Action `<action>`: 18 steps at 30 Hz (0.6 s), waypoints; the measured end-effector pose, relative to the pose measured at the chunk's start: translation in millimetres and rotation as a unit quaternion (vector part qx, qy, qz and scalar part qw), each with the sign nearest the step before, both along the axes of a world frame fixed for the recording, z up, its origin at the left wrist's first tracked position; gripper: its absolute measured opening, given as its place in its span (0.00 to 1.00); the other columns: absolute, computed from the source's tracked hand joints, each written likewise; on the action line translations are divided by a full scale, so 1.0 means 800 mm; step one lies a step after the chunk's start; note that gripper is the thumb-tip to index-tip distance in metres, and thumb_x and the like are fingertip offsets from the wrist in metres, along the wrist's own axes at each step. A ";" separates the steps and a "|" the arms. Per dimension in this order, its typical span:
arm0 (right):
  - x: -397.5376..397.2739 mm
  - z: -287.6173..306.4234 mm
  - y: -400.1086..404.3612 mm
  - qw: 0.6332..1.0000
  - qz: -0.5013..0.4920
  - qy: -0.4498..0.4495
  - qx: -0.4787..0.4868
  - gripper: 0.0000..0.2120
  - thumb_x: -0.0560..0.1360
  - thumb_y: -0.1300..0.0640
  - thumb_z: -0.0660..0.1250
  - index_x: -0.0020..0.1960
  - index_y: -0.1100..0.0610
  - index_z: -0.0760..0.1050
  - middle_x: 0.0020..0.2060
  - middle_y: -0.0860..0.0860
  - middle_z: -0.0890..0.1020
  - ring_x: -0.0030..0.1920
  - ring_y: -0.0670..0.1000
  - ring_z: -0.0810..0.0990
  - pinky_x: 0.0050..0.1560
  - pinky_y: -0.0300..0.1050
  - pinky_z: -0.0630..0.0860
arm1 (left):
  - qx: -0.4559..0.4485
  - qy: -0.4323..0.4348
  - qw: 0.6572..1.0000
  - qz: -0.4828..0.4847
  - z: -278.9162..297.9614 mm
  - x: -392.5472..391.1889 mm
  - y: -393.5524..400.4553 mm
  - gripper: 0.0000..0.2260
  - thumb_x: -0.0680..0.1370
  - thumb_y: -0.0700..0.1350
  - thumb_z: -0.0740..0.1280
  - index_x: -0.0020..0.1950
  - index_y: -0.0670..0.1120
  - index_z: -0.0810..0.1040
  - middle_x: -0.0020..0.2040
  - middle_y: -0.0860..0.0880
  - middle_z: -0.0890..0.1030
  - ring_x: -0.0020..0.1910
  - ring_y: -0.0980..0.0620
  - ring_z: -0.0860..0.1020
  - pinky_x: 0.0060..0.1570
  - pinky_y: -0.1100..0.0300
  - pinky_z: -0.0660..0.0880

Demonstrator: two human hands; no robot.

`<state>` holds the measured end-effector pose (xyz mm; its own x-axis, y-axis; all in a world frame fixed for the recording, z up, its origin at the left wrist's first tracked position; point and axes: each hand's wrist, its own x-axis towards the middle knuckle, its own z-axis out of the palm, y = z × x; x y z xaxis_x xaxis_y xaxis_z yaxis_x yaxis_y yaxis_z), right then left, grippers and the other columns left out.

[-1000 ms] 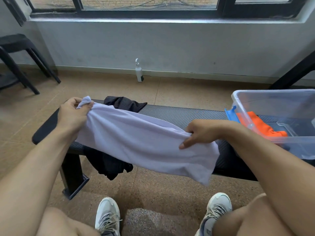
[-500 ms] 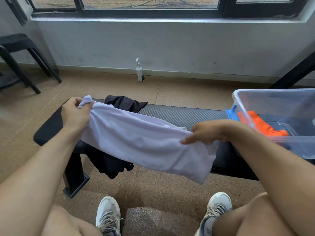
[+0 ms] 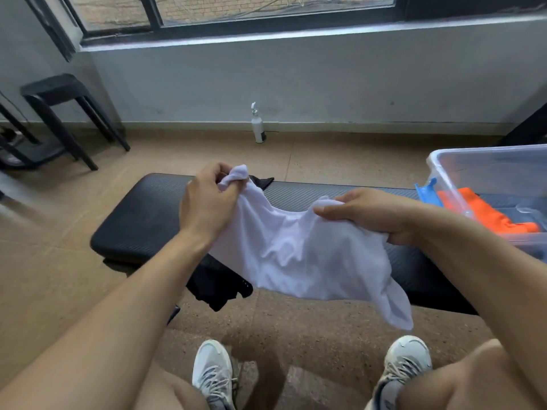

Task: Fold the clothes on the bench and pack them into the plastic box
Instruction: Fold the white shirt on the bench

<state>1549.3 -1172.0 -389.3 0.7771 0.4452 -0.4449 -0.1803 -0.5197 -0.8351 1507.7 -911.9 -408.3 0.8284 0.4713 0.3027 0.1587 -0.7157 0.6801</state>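
A white garment (image 3: 299,255) hangs slack in the air over the black bench (image 3: 139,220). My left hand (image 3: 210,202) grips its bunched left end, and my right hand (image 3: 373,214) grips its upper right edge. The cloth sags between the hands and a loose tail droops below the bench's front edge. A black garment (image 3: 219,288) lies on the bench behind the white one, mostly hidden, with part hanging off the front. At the right stands the clear plastic box (image 3: 485,161), holding a folded orange garment (image 3: 485,214).
A blue latch (image 3: 426,192) sticks out at the box's left end. A white spray bottle (image 3: 257,125) stands on the floor by the wall. A black stool (image 3: 65,110) is at far left. My knees and two sneakers are below the bench.
My left hand has moved right toward my right hand, so the stretched white garment now sags and bunches. The view has shifted left and the black garment is more covered.
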 end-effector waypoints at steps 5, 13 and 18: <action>-0.024 0.003 0.018 0.987 -0.035 0.101 0.117 0.08 0.81 0.61 0.66 0.56 0.64 0.80 0.45 0.60 0.86 0.38 0.52 0.84 0.36 0.42 0.80 | -0.043 -0.035 0.996 -0.075 0.004 -0.012 -0.038 0.05 0.78 0.53 0.71 0.45 0.54 0.80 0.41 0.58 0.83 0.40 0.61 0.79 0.35 0.65 0.73; -0.043 0.009 0.048 0.963 -0.154 0.083 0.204 0.26 0.79 0.65 0.68 0.74 0.55 0.64 0.55 0.59 0.79 0.27 0.46 0.81 0.26 0.40 0.76 | -0.139 -0.046 0.973 -0.181 0.004 -0.026 -0.076 0.02 0.77 0.46 0.74 0.46 0.49 0.83 0.40 0.55 0.85 0.39 0.63 0.80 0.39 0.68 0.76; -0.047 0.010 0.045 0.969 -0.151 0.054 0.189 0.25 0.78 0.63 0.69 0.72 0.52 0.65 0.55 0.60 0.82 0.31 0.47 0.82 0.28 0.40 0.77 | -0.169 -0.047 0.967 -0.188 0.005 -0.029 -0.083 0.04 0.77 0.48 0.73 0.45 0.48 0.83 0.39 0.53 0.85 0.38 0.62 0.80 0.39 0.69 0.76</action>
